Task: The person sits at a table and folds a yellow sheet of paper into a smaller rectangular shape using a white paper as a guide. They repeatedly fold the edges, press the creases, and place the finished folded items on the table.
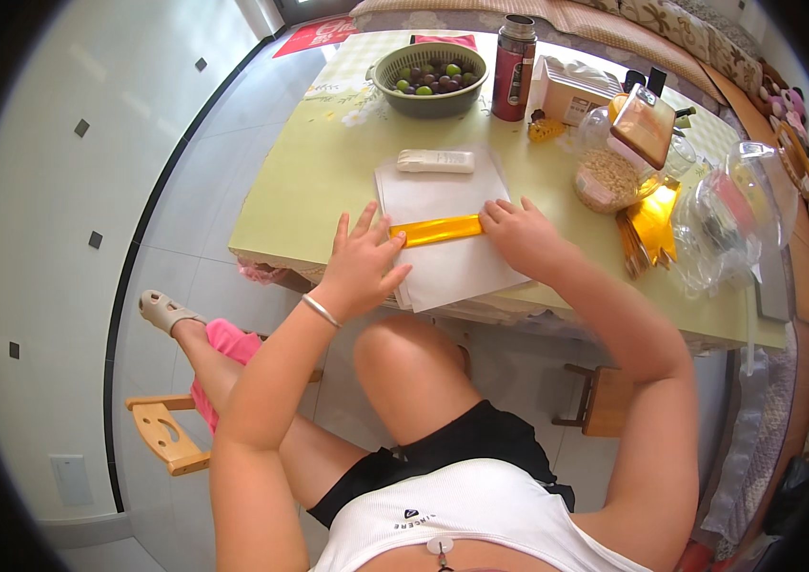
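Note:
A shiny gold foil strip (438,231) lies crosswise on a stack of white paper (452,278) near the table's front edge. My left hand (359,265) is open at the strip's left end, its fingers spread and a fingertip touching the foil. At the other end my right hand (522,238) has its fingers bent and closed on the strip, and its thumb is hidden. Beyond the strip, a white wrapped packet (435,161) rests on the paper. More folded gold foil pieces (652,224) lie to the right of my right forearm.
On the table (300,181), a basket of grapes (388,97) stands at the back, beside a red thermos (514,71) and a tissue box (571,91). To the right are a clear jar (605,181), a phone (643,126) and a clear plastic bag (724,224). Wooden chair parts (168,434) show below.

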A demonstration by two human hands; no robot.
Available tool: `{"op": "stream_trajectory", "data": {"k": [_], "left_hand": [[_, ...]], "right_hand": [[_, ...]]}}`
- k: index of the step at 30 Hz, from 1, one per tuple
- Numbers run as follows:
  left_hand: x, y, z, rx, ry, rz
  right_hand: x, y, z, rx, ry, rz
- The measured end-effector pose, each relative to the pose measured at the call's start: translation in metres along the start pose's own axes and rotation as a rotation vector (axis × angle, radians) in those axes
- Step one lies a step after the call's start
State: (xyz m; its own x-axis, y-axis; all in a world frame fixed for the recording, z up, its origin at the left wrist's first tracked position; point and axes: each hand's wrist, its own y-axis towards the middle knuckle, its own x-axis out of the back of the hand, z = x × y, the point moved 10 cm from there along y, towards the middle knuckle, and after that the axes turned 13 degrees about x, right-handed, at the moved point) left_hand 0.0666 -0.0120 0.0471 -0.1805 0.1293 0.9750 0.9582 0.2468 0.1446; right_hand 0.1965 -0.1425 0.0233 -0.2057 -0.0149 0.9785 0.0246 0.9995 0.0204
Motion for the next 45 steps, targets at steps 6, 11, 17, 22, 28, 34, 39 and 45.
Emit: {"op": "stream_trajectory", "data": {"k": [6, 11, 17, 22, 28, 34, 39, 45], "left_hand": [[0.018, 0.034, -0.058, -0.105, 0.13, -0.245], [-0.019, 0.064, -0.089, -0.139, 0.279, -0.291], [-0.007, 0.074, -0.067, -0.015, 0.14, -0.201], [-0.001, 0.068, -0.081, -0.109, 0.225, -0.214], [0.001, 0.079, -0.066, 0.002, 0.231, -0.309], [0.087, 0.08, -0.045, 0.016, -0.235, -0.35], [0.084, 0.073, -0.015, -0.106, -0.945, -0.024], [0.02, 0.073, -0.002, 0.019, -0.944, 0.297]], "right_hand": [[0.01, 0.031, 0.013, 0.144, -0.151, 0.179], [0.006, 0.029, -0.008, 0.136, 0.042, 0.032], [0.022, 0.022, -0.003, 0.043, 0.087, -0.152], [0.01, 0.025, -0.009, 0.055, -0.009, -0.214], [0.042, 0.023, -0.029, -0.092, 0.222, -0.367], [-0.019, -0.02, -0.124, -0.458, 1.059, -0.892], [0.005, -0.03, -0.092, -0.09, 0.959, -1.018], [0.079, -0.041, 0.007, 0.12, 0.238, -0.677]]}}
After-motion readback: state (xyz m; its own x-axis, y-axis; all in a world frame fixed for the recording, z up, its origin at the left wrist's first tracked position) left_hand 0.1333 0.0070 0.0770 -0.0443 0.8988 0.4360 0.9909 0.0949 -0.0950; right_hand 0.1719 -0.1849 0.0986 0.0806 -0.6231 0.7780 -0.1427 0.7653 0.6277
